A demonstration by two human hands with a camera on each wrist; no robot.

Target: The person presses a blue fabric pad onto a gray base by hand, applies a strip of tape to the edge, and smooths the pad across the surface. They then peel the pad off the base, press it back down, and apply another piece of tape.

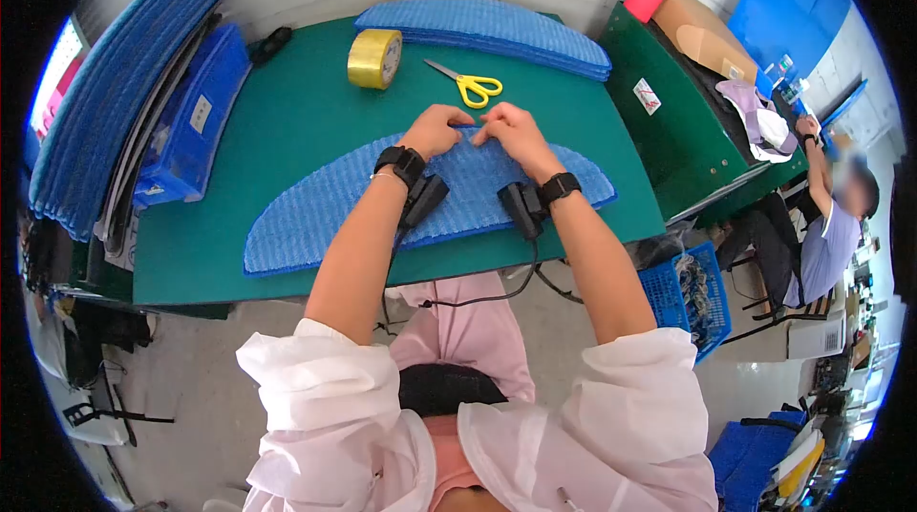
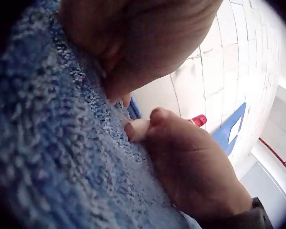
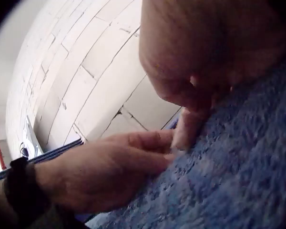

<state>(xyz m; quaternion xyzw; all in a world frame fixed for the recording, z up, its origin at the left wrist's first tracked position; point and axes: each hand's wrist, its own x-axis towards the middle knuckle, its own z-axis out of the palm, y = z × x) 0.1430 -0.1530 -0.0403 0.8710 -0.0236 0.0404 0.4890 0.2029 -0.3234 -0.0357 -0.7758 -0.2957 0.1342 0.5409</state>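
Note:
A half-moon blue mop pad with looped pile lies on the green table in front of the person. At its far curved edge the left hand pinches the border between thumb and fingers. Close beside it, the right hand has curled fingers and thumb on the same edge. In the left wrist view the fingertips of both hands nearly meet over the pile. The right wrist view shows the left hand low at the edge and the right hand above it; whether they pinch a loose thread I cannot tell.
Yellow-handled scissors and a roll of yellow tape lie beyond the pad. Stacked blue pads are at the back, more stand at left by a blue crate. A blue basket sits right, below table height.

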